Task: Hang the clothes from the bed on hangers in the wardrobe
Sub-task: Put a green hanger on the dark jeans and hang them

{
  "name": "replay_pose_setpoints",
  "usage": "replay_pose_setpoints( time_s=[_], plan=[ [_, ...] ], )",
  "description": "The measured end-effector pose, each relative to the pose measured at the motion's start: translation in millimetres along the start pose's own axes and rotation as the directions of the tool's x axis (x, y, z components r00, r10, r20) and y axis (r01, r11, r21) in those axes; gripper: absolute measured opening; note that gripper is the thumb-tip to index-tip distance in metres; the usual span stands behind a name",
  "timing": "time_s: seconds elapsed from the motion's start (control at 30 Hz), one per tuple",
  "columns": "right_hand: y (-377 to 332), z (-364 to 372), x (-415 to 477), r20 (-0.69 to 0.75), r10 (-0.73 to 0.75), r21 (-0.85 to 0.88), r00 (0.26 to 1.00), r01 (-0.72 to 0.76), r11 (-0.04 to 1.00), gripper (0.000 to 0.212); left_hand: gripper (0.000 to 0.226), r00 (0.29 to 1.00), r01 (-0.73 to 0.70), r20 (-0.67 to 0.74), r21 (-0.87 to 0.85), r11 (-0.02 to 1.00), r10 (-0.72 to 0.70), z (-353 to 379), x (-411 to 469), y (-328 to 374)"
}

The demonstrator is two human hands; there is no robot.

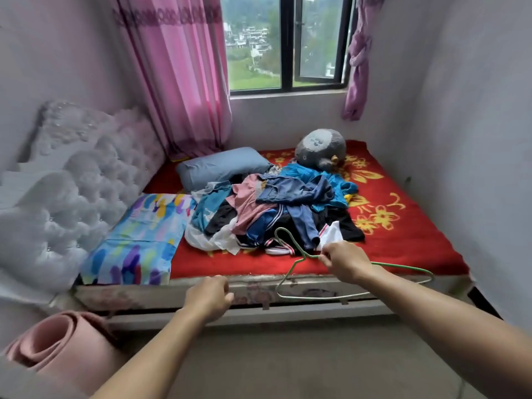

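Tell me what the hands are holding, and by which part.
The right hand pinches a green wire hanger on its shoulder, just below the hook. The left hand holds nothing.

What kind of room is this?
Most likely a bedroom: there is a bed with a tufted headboard, pillows, a heap of clothes, and a curtained window.

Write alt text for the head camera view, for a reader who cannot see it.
A person's right hand holds a green wire hanger over the near edge of a bed with a red flowered cover, where a pile of mixed clothes lies. The empty left hand reaches toward the bed edge. Two pillows, a grey plush toy and a window with pink curtains sit behind.
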State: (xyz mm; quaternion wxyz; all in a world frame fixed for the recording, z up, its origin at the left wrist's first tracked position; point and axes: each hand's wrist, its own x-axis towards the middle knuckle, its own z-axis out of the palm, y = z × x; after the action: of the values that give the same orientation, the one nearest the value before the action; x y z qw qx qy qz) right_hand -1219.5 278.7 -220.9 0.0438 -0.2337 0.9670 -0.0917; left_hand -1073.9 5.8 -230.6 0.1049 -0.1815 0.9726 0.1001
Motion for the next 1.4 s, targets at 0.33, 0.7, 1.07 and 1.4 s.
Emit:
replay_pose_setpoints(
  time_s=[0.33,0.7,1.07,1.4],
  plan=[
    [105.7,-18.1,170.9,-0.016,0.339,0.126,0.941,-0.335,0.934,0.025,0.015,0.984,-0.149,0.097,-0.017,0.989,0.15,-15.6,241.1,53.3],
    [225.1,-5.1,313.4,-0.046,0.691,0.427,0.722,-0.611,0.667,0.016,0.011,0.945,-0.267,0.212,0.065,0.962,0.248,-19.5,438.4,139.2],
    [386.7,88.8,528.6,0.025,0.787,0.491,0.616,-0.694,0.527,0.027,0.014,0.939,-0.141,0.327,0.073,0.987,0.11,47.0,625.6,208.7],
    [387.3,269.5,588.1,0.41,0.656,0.267,0.634,-0.771,0.578,0.019,0.019,0.93,0.112,0.355,-0.03,0.993,-0.094,139.9,732.5,199.5]
  ],
)
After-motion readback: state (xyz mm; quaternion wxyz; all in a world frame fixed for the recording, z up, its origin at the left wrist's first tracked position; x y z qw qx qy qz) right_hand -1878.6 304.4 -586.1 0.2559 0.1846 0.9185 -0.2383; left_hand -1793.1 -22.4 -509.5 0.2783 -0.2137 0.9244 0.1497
